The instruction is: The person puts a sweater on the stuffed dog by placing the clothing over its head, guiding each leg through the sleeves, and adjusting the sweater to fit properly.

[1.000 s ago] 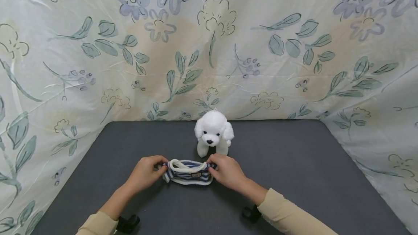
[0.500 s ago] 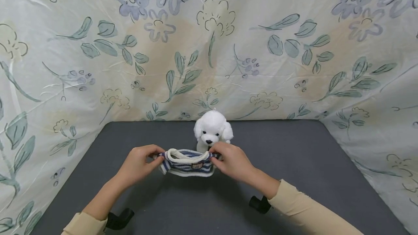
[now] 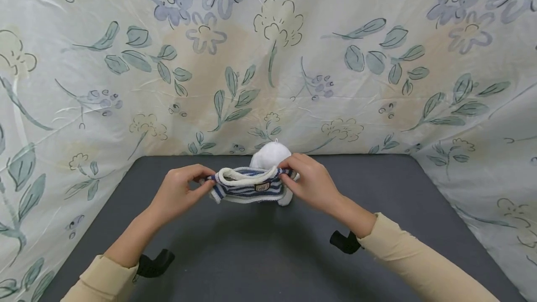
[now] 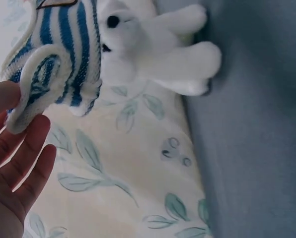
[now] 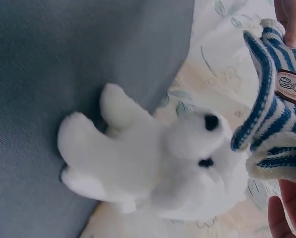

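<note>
A small blue-and-white striped knit sweater (image 3: 247,189) hangs stretched between both hands, its white collar facing up and a label on its front. My left hand (image 3: 180,192) pinches one shoulder between thumb and fingers. At the other shoulder my right hand (image 3: 312,181) pinches the knit in the same way. Right behind the sweater stands a white plush dog (image 3: 270,155); in the head view its face is covered by the sweater and right hand. The right wrist view shows the dog (image 5: 133,153) on its feet, the sweater (image 5: 282,109) near its head.
A dark grey table (image 3: 260,255) lies under everything. Behind it hangs a floral curtain (image 3: 235,69), meeting the table's back edge just beyond the dog. Black wrist camera mounts (image 3: 155,263) stick out below the forearms.
Both hands have lifted the sweater off the table and carried it forward, up to the dog. The sweater now hides most of the dog's face in the head view. The dog stays in place.
</note>
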`<state>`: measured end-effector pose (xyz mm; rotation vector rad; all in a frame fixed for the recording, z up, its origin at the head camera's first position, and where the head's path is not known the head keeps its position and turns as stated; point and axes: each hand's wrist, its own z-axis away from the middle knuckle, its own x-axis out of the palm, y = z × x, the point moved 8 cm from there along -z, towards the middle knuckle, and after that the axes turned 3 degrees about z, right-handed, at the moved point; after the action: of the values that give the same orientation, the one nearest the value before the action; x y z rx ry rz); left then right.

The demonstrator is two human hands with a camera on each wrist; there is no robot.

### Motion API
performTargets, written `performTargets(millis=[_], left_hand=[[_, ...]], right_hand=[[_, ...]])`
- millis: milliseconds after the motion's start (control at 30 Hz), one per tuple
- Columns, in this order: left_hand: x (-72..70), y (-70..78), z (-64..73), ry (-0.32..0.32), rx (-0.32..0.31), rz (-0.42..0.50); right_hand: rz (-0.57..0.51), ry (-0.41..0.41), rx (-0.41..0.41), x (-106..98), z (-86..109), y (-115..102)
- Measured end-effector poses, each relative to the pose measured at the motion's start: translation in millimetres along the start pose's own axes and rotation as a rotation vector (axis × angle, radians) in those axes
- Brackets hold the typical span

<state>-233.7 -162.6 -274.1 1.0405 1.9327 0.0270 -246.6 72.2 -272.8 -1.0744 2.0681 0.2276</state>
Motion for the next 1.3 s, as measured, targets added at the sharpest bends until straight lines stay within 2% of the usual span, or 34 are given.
performTargets(millis=[300, 667, 1000, 1300], left_hand=[[-0.8, 2.4, -33.8, 0.078, 0.015, 0.004], [13.5, 0.7, -69.6, 0.110, -0.007, 0.023], [25.8, -5.3, -91.3, 0.156, -0.057, 0.040], [41.4, -21.5, -100.2, 0.122, -0.151, 0.028]], right_hand=[[0.059, 0.111, 0.040, -21, -14.4, 15], [0.109, 0.187, 0.110, -35, -27.0, 45], [0.157, 0.214, 0.166, -38, -32.6, 62], [0.178, 0.199, 0.234, -30, -31.4, 76]])
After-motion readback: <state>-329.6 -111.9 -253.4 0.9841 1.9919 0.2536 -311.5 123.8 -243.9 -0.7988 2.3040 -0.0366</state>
